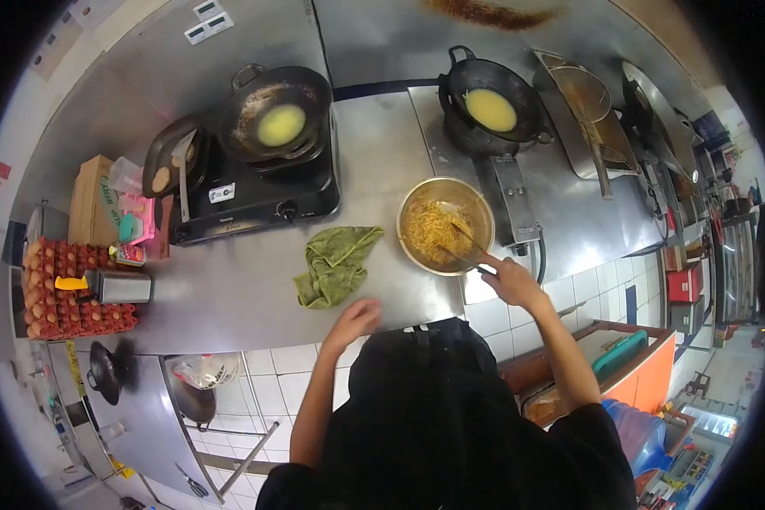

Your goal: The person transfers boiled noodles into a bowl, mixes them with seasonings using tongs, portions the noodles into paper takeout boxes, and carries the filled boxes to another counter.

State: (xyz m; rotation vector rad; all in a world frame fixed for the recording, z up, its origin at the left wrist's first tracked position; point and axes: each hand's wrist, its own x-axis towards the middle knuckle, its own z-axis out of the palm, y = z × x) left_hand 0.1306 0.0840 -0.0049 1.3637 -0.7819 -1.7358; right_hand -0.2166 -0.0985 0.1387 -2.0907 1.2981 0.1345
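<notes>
My right hand (516,284) is closed around a pair of tongs (470,240), whose two arms reach down into a steel mixing bowl (490,223). Shredded yellow food (429,231) fills the bottom of the bowl, and the tips of the tongs are in it. At the counter's front edge, my left hand (359,321) holds nothing; its loosely bent fingers are slightly blurred. Just beyond that hand lies a crumpled green cloth (336,265), apart from the fingers.
Two woks with yellow liquid, one left (251,106) and one right (459,81), stand on stoves at the back. A flat pan (157,153) holds a spatula (181,174). Egg trays (38,285) are stacked left. A strainer (582,89) rests over a metal tray at right.
</notes>
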